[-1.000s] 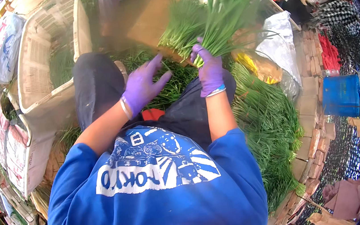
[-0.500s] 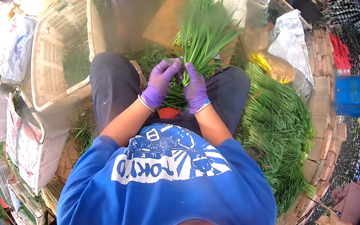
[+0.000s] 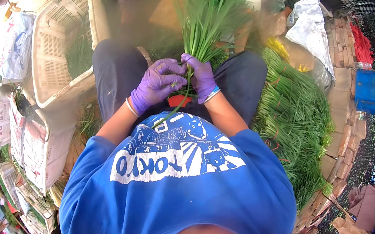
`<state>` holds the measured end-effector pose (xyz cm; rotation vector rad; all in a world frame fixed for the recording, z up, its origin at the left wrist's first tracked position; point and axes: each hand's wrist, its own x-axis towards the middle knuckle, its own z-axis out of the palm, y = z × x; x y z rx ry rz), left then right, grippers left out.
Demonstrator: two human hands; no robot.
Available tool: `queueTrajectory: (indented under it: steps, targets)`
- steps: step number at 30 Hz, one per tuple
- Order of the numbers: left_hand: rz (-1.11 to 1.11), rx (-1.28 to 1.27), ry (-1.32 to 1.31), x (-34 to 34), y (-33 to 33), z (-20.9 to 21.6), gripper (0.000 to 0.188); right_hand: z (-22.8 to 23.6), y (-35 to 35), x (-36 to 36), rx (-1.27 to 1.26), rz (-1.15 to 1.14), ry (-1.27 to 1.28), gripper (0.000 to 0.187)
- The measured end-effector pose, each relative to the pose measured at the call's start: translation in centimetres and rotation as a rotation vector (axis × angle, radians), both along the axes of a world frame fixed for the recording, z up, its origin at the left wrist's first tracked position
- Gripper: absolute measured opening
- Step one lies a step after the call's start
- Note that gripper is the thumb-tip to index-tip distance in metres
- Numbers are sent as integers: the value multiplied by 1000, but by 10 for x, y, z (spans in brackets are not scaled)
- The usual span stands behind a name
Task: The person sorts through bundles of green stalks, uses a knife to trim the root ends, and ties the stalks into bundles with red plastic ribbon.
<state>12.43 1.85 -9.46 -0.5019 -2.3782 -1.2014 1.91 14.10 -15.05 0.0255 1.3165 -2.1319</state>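
Note:
A fanned bunch of long, flat green leaves, like garlic chives [image 3: 204, 26], points up and away from me over my lap. My right hand [image 3: 201, 80], in a purple glove, is closed round its lower stalks. Beside it on the left, my left hand [image 3: 158, 85], also gloved in purple, has its fingers bent in toward the thumb. A small pale green bit shows between them, too small to name. One long green strand [image 3: 175, 114] trails from the stalks' lower end, down across the front of my blue shirt.
Bundled chives [image 3: 295, 118] lie in a large heap at my right. Left of my knee stands a pale plastic crate [image 3: 43, 83] with greens inside. White sacks [image 3: 32, 150] are further left. A blue container [image 3: 373, 93] stands beyond the brick edging [image 3: 345, 121] at right.
My left hand has come away from the bunch's base, to the left and slightly down. A long strand now hangs toward my shirt. My right hand still grips the bunch.

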Motion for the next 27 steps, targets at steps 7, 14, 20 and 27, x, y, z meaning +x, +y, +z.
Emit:
queueTrajectory:
  steps: [7, 14, 20, 27]
  targets:
    - [256, 504, -536, 2, -3, -4, 39, 10, -6, -3, -33, -88, 125, 13]
    - [51, 415, -1073, -27, 29, -28, 36, 7, 1, -6, 152, -155, 205, 15]
    - [111, -702, -1033, -9, 14, -64, 42, -11, 10, -20, 203, -246, 315, 15]
    - [54, 1036, -475, -50, 35, -51, 55, -15, 8, 0, 779, 53, 1074, 34]
